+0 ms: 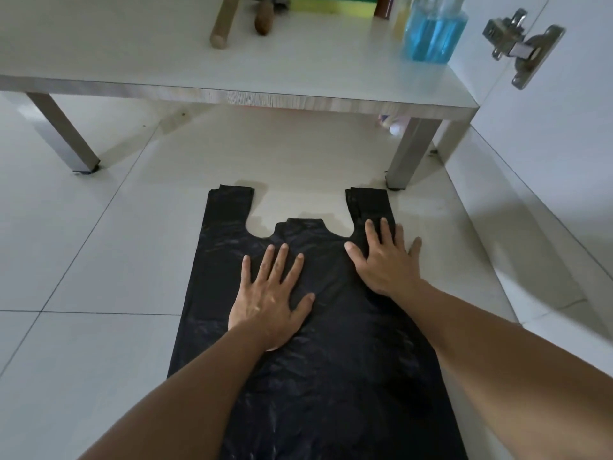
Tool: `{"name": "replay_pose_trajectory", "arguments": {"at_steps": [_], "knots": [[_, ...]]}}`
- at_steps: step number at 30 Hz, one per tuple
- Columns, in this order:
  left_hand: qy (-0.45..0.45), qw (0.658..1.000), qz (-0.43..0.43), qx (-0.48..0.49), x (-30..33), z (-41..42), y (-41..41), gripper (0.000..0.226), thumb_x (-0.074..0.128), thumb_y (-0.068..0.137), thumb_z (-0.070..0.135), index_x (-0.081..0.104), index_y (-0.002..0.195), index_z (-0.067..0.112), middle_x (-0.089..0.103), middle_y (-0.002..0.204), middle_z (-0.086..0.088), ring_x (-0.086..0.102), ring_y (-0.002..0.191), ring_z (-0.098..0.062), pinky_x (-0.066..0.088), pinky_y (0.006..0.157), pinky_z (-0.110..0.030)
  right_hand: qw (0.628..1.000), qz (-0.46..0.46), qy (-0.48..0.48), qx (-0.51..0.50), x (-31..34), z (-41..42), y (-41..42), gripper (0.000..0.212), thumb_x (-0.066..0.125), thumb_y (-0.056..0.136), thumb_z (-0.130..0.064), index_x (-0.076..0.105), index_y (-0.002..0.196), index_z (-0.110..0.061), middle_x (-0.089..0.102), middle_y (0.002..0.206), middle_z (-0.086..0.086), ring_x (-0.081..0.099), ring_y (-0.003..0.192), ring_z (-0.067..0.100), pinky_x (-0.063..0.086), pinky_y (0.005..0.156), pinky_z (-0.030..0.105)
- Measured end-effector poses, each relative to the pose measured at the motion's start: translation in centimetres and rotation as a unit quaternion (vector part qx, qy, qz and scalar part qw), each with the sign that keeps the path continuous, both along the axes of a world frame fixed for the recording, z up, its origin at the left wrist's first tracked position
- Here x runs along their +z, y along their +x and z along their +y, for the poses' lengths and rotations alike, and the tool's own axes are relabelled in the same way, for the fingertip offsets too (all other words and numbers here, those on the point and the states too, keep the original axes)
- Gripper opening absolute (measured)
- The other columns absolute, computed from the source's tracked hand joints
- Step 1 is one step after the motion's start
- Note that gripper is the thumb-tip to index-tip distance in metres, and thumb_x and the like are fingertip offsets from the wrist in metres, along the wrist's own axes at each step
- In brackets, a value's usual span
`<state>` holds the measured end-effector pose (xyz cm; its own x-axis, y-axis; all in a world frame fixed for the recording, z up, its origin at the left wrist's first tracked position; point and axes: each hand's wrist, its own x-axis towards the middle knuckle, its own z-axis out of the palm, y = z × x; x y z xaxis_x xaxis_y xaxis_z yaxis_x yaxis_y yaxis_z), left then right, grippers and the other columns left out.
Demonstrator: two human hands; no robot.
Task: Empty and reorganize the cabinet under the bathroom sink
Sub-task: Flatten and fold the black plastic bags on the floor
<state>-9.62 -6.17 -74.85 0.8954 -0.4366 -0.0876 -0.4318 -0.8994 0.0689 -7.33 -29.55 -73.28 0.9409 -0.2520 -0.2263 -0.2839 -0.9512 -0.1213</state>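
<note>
Both hands (pixel 270 293) flat on black bag (pixel 331 376)

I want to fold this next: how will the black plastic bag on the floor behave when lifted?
Probably floppy: the black plastic bag lies thin and wrinkled under both flat hands, left hand and right hand. Likely very light. It may slide on the glossy floor tiles.

floor (pixel 83 260): pale glossy tiles | cabinet base (pixel 232 61): white, square legs | door (pixel 564 104): white, seemingly open, metal hinge (pixel 520 44)

Cut off by the top edge: blue-liquid bottle (pixel 431 34), sponge (pixel 331 6), two wooden handles (pixel 223 23). Half hidden behind the cabinet's right front leg (pixel 411 151): something small, too blurred to identify.
</note>
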Motion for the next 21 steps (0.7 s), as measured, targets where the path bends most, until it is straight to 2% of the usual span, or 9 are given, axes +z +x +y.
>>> {"name": "replay_pose_trajectory", "arguments": {"at_steps": [3, 5, 9, 14, 21], "knots": [[0.002, 1.0, -0.003, -0.001, -0.2, 0.0, 0.0, 0.075, 0.002, 0.09, 0.068, -0.017, 0.152, 0.031, -0.022, 0.16, 0.0, -0.023, 0.146, -0.021, -0.009, 0.118, -0.055, 0.993, -0.102, 0.003, -0.053, 0.7, -0.8, 2.5, 0.051, 0.032, 0.102, -0.043, 0.037, 0.146, -0.017, 0.033, 0.152, 0.013, 0.031, 0.139, 0.033, 0.026, 0.109, 0.053], [0.002, 1.0, -0.001, -0.001, -0.2, 0.0, 0.0, 0.074, 0.002, 0.091, 0.068, -0.018, 0.151, 0.031, -0.024, 0.159, 0.0, -0.024, 0.146, -0.021, -0.01, 0.117, -0.055, 0.984, -0.136, 0.026, -0.115, 1.8, -1.7, 4.5, 0.04, 0.045, 0.099, -0.028, 0.045, 0.137, -0.014, 0.047, 0.137, 0.013, 0.044, 0.126, 0.033, 0.037, 0.1, 0.047], [0.003, 1.0, -0.004, -0.001, -0.1, -0.1, 0.1, 0.074, 0.001, 0.09, 0.068, -0.019, 0.151, 0.03, -0.025, 0.159, -0.001, -0.025, 0.146, -0.021, -0.01, 0.117, -0.055, 0.981, -0.09, 0.081, -0.153, 2.7, -4.0, 8.3, 0.045, 0.06, 0.094, -0.027, 0.047, 0.134, -0.01, 0.048, 0.132, 0.016, 0.049, 0.122, 0.036, 0.043, 0.097, 0.042], [0.001, 1.0, 0.001, -0.003, -0.1, 0.0, 0.1, 0.075, 0.0, 0.09, 0.068, -0.02, 0.151, 0.03, -0.026, 0.158, 0.0, -0.026, 0.145, -0.021, -0.009, 0.117, -0.055, 0.971, -0.094, 0.127, -0.177, 2.4, -4.9, 10.1, 0.029, 0.065, 0.09, -0.015, 0.06, 0.116, -0.004, 0.063, 0.119, 0.014, 0.06, 0.109, 0.033, 0.041, 0.076, 0.028], [0.005, 1.0, -0.001, -0.001, -0.1, -0.1, -0.1, 0.076, -0.002, 0.088, 0.068, -0.018, 0.152, 0.03, -0.024, 0.159, -0.001, -0.025, 0.146, -0.021, -0.009, 0.118, -0.055, 0.956, -0.184, 0.103, -0.202, 1.5, -4.9, 9.1, 0.024, 0.067, 0.089, -0.02, 0.062, 0.109, -0.009, 0.065, 0.11, 0.013, 0.062, 0.104, 0.035, 0.047, 0.083, 0.036]]}}
